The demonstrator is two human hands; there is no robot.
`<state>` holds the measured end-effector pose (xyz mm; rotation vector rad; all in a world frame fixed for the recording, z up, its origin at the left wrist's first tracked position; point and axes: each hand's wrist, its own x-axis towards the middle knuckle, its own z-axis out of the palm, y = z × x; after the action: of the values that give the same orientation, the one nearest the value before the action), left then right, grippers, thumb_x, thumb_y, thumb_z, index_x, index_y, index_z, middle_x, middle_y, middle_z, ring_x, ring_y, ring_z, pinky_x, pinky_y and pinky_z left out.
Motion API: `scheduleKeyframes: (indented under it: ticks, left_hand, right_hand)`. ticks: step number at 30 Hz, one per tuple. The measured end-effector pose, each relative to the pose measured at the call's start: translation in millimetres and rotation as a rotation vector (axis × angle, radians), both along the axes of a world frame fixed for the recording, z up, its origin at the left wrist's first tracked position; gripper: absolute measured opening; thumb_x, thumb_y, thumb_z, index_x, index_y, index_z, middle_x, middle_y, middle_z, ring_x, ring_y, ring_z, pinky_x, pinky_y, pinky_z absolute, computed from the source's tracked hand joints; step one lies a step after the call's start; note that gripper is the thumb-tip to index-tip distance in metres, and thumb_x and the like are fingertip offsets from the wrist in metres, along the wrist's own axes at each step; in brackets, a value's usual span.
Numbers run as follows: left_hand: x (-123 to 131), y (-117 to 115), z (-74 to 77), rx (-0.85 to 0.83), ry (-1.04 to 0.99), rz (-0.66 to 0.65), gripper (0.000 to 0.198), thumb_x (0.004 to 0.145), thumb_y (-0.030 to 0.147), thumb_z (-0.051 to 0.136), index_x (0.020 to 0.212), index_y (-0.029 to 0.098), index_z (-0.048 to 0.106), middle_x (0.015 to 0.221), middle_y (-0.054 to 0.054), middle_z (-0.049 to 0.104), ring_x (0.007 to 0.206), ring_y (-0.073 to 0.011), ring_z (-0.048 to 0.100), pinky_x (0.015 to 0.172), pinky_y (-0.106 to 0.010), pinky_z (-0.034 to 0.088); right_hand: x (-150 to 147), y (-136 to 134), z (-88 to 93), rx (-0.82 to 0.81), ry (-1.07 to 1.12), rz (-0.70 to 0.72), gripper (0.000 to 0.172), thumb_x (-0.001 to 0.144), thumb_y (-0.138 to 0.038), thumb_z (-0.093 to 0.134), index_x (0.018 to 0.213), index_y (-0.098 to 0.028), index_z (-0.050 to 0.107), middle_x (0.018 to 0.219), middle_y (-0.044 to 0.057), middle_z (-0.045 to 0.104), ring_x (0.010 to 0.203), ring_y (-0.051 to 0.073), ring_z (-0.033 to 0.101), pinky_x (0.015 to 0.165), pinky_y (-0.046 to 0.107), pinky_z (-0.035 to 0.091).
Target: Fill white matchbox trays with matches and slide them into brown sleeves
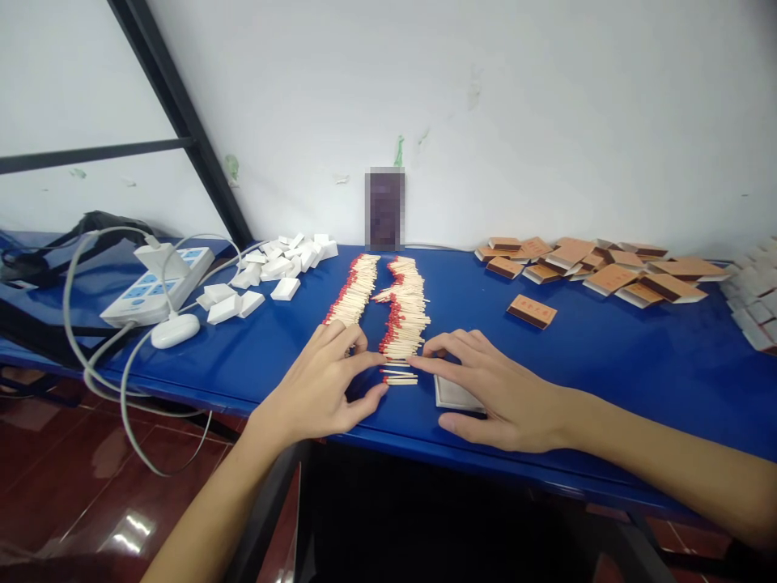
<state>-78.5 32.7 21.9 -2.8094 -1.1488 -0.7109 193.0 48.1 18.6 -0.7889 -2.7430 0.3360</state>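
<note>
Two long rows of red-tipped matches run away from me on the blue table: the left row (354, 287) and the right row (405, 324). At the near end of the right row, a few loose matches (401, 379) lie apart. My left hand (328, 380) is open beside their red heads, its index fingertip at the row and its thumb at the nearest matches. From the other side, my right hand (503, 393) rests open, index fingertip touching the plain match ends. Partly hidden beneath it is a small whitish tray (452, 394).
White matchbox trays (285, 263) lie in a pile at back left, near a power strip (161, 287) with looping cables. Orange matchbox sleeves (610, 279) are heaped at back right, one sleeve (532, 311) closer. A stack of pale boxes (756, 295) stands far right.
</note>
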Motion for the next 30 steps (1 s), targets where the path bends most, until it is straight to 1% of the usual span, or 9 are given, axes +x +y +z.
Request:
scheduleKeyframes:
  ticks: [5, 10, 22, 30]
  left_hand:
    - [0.1, 0.5, 0.5, -0.024, 0.021, 0.02, 0.024, 0.091, 0.033, 0.06, 0.108, 0.022, 0.071, 0.098, -0.005, 0.055, 0.098, -0.021, 0.051, 0.089, -0.038, 0.038]
    - [0.2, 0.5, 1.3, -0.03, 0.021, 0.03, 0.025, 0.091, 0.033, 0.06, 0.11, 0.022, 0.071, 0.1, -0.005, 0.055, 0.1, -0.0222, 0.051, 0.089, -0.039, 0.037]
    - [-0.9, 0.9, 1.6, -0.056, 0.037, -0.003, 0.026, 0.091, 0.034, 0.061, 0.112, 0.023, 0.071, 0.099, -0.004, 0.055, 0.097, -0.0205, 0.052, 0.09, -0.037, 0.038]
    - [-0.7, 1.2, 1.7, -0.051, 0.051, -0.008, 0.028, 0.091, 0.037, 0.06, 0.115, 0.024, 0.071, 0.099, -0.005, 0.055, 0.097, -0.0213, 0.052, 0.09, -0.039, 0.039]
  right_hand:
    - [-0.2, -0.6, 1.6, -0.008, -0.027, -0.001, 0.062, 0.093, -0.05, 0.052, 0.149, -0.024, 0.044, 0.128, 0.015, 0.052, 0.111, 0.031, 0.049, 0.095, 0.054, 0.039]
    - [-0.2, -1.4, 2.8, -0.015, -0.024, -0.018, 0.061, 0.093, -0.05, 0.053, 0.147, -0.025, 0.046, 0.13, 0.015, 0.052, 0.112, 0.031, 0.049, 0.096, 0.055, 0.039]
    - [-1.1, 0.1, 4.1, -0.061, -0.029, -0.03, 0.059, 0.094, -0.053, 0.05, 0.148, -0.027, 0.045, 0.128, 0.014, 0.052, 0.111, 0.03, 0.048, 0.097, 0.054, 0.039]
    - [-1.5, -0.3, 5.3, -0.069, -0.026, -0.032, 0.058, 0.095, -0.053, 0.048, 0.147, -0.028, 0.046, 0.129, 0.014, 0.052, 0.11, 0.029, 0.048, 0.097, 0.055, 0.038]
